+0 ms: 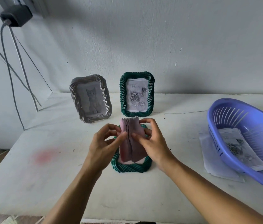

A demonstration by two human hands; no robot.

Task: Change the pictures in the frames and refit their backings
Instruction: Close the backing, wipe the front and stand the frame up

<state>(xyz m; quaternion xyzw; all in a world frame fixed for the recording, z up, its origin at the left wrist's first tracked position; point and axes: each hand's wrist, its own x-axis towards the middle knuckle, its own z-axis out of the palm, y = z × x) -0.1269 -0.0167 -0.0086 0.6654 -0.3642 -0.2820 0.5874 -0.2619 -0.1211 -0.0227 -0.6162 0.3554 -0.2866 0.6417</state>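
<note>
A green twisted-rope frame (131, 167) lies face down on the white table (46, 167), just in front of me. Its pinkish backing with the fold-out stand (131, 149) is raised above it. My left hand (106, 143) pinches the backing's left side with thumb and fingers. My right hand (150, 139) pinches its right side. At the back stand two upright frames: a grey frame with a cat picture (90, 98) on the left, and a green frame with a rose drawing (137, 92) beside it.
A purple plastic basket (250, 172) on the right holds rose pictures (237, 147) and sits partly on loose white sheets (214, 162). Grey cables (14, 73) hang from a black plug (16, 15) at the far left wall. A faint red stain (45, 156) marks the table.
</note>
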